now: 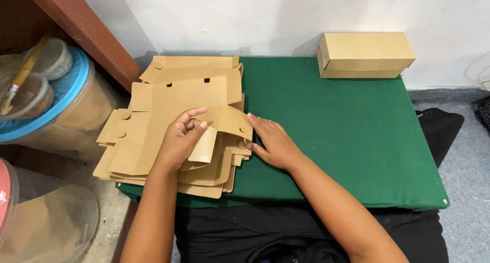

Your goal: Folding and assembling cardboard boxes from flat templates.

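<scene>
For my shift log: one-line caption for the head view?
Left hand lifts a flap of the top flat cardboard blank; right hand steadies the stack's edge on green mat.

matt brown cardboard blanks (pixel 173 115), green cloth mat (pixel 337 130)

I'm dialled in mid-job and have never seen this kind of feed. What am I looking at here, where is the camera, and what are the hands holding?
There is no machine: these are a person's two bare hands, filmed by one camera worn on the head, looking down. The left hand pinches a folded flap of the top sheet on a stack of flat brown cardboard box blanks. The right hand lies flat beside it, fingers touching the stack's right edge. The stack sits on a green cloth-covered surface. One finished, closed cardboard box stands at the far edge near the white wall. To the left are clear plastic tubs, one with a blue lid.
</scene>
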